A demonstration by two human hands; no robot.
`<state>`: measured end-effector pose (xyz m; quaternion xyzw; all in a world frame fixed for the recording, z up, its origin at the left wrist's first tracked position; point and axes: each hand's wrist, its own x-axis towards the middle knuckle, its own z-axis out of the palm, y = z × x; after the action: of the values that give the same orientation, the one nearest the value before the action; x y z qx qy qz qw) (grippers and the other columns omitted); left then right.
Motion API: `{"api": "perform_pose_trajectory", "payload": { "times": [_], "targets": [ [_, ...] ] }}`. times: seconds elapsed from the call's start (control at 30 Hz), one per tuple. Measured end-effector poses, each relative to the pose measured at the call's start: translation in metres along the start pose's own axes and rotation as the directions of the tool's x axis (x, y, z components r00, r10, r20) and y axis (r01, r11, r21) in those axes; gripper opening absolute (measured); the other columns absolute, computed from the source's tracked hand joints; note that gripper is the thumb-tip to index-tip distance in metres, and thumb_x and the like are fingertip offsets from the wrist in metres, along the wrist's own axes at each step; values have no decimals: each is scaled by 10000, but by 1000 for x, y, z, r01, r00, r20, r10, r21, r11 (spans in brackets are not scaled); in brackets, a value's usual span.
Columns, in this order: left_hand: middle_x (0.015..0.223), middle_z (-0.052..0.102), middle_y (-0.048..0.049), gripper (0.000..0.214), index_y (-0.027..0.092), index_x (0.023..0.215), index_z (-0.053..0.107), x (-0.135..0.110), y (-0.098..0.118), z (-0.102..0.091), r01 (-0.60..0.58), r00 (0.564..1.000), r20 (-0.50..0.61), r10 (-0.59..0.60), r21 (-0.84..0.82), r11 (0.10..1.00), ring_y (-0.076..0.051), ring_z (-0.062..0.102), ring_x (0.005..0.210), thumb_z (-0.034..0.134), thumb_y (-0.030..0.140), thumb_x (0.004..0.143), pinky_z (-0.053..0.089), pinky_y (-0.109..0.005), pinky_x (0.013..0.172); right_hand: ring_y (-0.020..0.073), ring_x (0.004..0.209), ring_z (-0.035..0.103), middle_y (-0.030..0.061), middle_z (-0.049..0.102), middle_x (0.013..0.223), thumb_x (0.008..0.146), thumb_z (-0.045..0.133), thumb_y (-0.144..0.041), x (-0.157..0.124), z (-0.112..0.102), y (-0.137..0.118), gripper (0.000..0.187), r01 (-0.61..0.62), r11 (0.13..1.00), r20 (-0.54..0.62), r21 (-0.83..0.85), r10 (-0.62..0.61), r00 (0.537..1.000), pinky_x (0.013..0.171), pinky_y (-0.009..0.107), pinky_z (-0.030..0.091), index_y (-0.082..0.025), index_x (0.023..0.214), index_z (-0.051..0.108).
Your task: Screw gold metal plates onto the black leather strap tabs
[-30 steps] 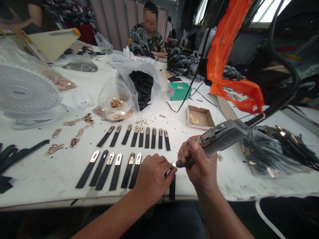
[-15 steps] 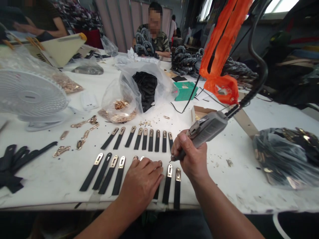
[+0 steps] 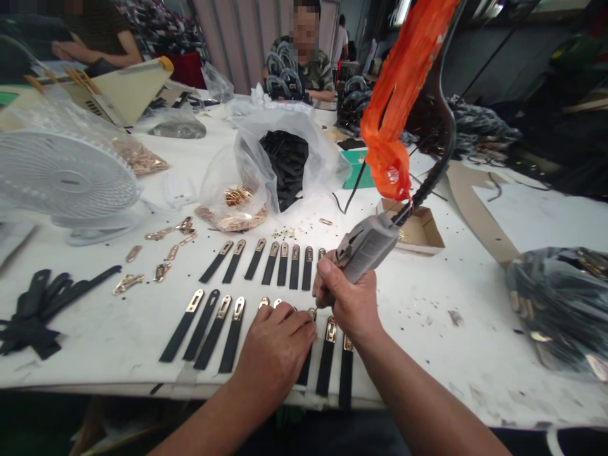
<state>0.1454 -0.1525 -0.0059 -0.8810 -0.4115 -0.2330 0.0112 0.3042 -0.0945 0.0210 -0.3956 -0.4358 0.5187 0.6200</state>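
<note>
Shifted leftward, our grey plastic power driver (image 3: 373, 246), gripped in our right hand (image 3: 355, 303), reaches the gold-tipped flat black strap (image 3: 305, 370) our left hand (image 3: 274, 345) seemingly steadies, its hold unclear.

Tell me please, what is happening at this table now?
A person has both hands at a row of black straps. The right hand has a grey corded tool in its grip, its tip at the metal plate of one strap; whether it touches is hard to tell. The left hand lies partly over neighbouring straps, its fingers close to that plate. A second row of straps lies behind on the white table.
</note>
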Motion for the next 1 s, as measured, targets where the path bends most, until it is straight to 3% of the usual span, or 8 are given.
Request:
{"api": "perform_pose_trajectory", "payload": {
  "times": [0.43, 1.0],
  "targets": [
    [1039, 781, -14, 109, 229, 1022, 743, -5, 1, 4, 29, 999, 37, -29, 1, 1000, -247, 586, 925, 645, 183, 1029, 373, -454, 807, 128, 453, 541, -13, 635, 546, 865, 858, -499, -3, 1, 9, 360, 4, 1000, 21, -13, -4, 1000, 444, 251, 420, -184, 822, 688],
    [1005, 781, -11, 100, 223, 979, 737, -4, 1, 7, 24, 1000, -2, -24, 18, 1000, -241, 583, 889, 657, 183, 1023, 368, -451, 773, 121, 459, 542, -17, 615, 536, 835, 867, -525, -2, 4, 9, 396, -15, 999, 32, -41, 17, 999, 465, 240, 437, -183, 780, 676]
  ]
}}
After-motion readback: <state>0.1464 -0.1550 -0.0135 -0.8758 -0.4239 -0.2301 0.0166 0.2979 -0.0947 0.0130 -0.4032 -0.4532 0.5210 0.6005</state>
